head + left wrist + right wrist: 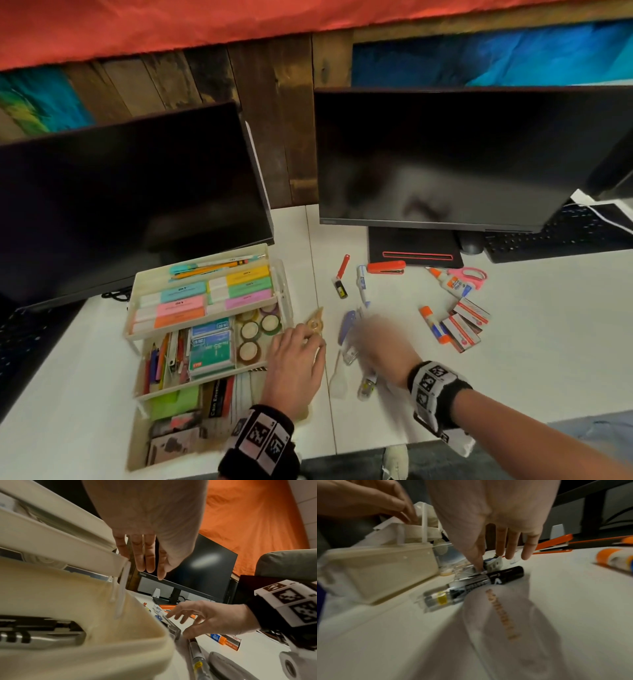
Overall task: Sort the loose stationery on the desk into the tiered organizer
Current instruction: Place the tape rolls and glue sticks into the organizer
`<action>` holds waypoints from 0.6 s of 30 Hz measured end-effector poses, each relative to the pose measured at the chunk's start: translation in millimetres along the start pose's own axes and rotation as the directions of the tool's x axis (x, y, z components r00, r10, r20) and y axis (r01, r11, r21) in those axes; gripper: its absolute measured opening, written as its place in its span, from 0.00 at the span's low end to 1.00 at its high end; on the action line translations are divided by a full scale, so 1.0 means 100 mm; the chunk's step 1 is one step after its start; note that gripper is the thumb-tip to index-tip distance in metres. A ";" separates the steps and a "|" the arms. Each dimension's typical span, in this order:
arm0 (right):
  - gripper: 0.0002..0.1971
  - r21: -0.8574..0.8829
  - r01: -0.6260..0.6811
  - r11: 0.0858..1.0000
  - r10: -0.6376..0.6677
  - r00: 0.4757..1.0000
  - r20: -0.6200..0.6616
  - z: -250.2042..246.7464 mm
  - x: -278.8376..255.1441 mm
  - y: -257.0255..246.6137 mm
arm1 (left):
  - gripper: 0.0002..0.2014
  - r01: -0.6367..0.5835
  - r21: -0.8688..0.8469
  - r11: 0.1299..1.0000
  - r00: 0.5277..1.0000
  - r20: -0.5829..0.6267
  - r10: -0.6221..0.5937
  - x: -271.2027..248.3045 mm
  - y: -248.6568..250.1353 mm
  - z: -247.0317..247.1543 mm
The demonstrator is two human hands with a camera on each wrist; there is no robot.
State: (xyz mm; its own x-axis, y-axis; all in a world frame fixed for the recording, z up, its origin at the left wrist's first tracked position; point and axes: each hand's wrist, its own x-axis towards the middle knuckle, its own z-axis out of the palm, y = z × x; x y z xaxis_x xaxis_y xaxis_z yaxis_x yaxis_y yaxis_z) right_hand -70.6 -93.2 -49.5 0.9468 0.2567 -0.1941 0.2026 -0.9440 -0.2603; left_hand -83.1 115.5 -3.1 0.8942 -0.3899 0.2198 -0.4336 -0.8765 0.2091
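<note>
Bench: white bench [513,359] with two dark monitors behind it.
Left hand [296,366]: fingers straight and relaxed, holding nothing — hovering at the right edge of the tiered organizer [205,310].
Right hand [380,346]: blurry, fingers spread, reaching down over the loose pile — fingertips [478,566] at a black marker [488,581] in a clear sleeve.
Loose stuff: glue sticks [434,323], orange stapler [386,267], pink scissors [467,274], staple boxes [464,325], all lying right of the organizer.
</note>
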 end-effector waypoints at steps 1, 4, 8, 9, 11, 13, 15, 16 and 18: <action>0.19 -0.032 0.051 0.998 -0.051 0.999 -0.005 0.04 0.01 -0.04 | 0.12 -0.007 0.003 1.000 1.000 0.000 0.007 0.02 0.03 0.01; 0.22 -0.160 0.069 0.985 -0.063 0.997 0.045 0.12 0.13 -0.07 | 0.11 -0.023 0.010 1.000 0.999 -0.033 0.023 0.07 0.11 0.02; 0.14 -0.089 0.048 0.995 -0.050 0.999 -0.016 -0.13 0.27 -0.12 | 0.10 0.033 0.003 0.999 0.995 -0.097 -0.033 0.04 0.11 -0.07; 0.10 0.008 0.016 1.000 -0.015 0.999 -0.049 -0.19 0.28 -0.10 | 0.11 0.067 0.018 0.998 0.992 -0.111 -0.065 0.01 0.06 -0.12; 0.09 0.377 -0.111 0.920 0.144 0.988 -0.059 -0.34 0.29 -0.14 | 0.11 0.135 0.051 0.990 0.982 -0.137 -0.127 -0.07 -0.08 -0.21; 0.11 0.725 -0.159 0.671 0.299 0.952 -0.068 -0.54 0.30 -0.29 | 0.11 0.180 0.067 0.981 0.974 -0.149 -0.168 -0.17 -0.25 -0.27; 0.10 0.890 -0.144 0.433 0.305 0.952 0.006 -0.73 0.29 -0.54 | 0.11 0.190 0.084 0.978 0.976 -0.125 -0.179 -0.27 -0.42 -0.30; 0.10 0.920 -0.150 0.362 0.255 0.965 0.057 -0.79 0.28 -0.69 | 0.11 0.185 0.100 0.978 0.979 -0.105 -0.174 -0.32 -0.49 -0.30; 0.08 0.917 -0.161 0.366 0.134 0.984 0.120 -0.85 0.24 -0.97 | 0.12 0.160 0.120 0.980 0.986 -0.073 -0.152 -0.40 -0.58 -0.28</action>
State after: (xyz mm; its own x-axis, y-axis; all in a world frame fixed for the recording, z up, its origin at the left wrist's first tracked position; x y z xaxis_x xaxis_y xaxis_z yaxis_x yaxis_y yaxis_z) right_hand -45.9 -13.4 51.6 0.9285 0.1513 -0.3391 -0.3079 -0.1966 -0.9309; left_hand -96.7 190.0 2.7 0.9392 -0.2307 0.2543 -0.2685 -0.9551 0.1252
